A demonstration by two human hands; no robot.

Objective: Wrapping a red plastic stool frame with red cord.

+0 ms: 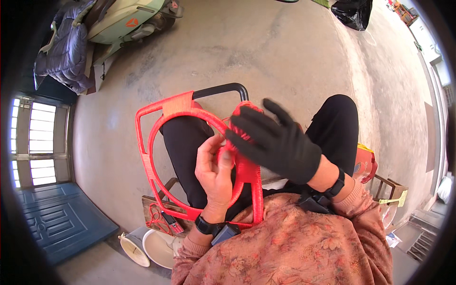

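Concrete floor (285,61) fills most of the background; a pale green scooter (128,28) and a purple quilted cover (66,59) sit at its far left, a black plastic bag (352,13) toward its far right edge. Blue panelled door (69,221) and a bright barred window (42,128) are on your left.

You're seated, with a red-wrapped frame (178,105) over your lap, mostly across your left thigh (183,152), its far edge near the knee. It's roughly squared with rounded corners, and a ring (204,114) sits inside it; one stretch at the far right corner is bare black tube (218,89) (no wrap on that bit).

Your left hand (213,166) is bare, thumb and fingers pinched together on red cord (221,153) at the ring's right side. Your right hand (285,147), in a black glove, lies over the frame's right side, fingers extended and partly spread; can't tell whether they grip anything, since the glove hides the contact. Dark bands are on both wrists.

Beside your left thigh, a wooden board (178,205) carries a red-and-black phone (171,221) at its near edge, with loose red strands (156,217) next to it. Pale buckets (156,248) stand just nearer you. Past your right thigh: a red bag (364,165) (partly hidden).
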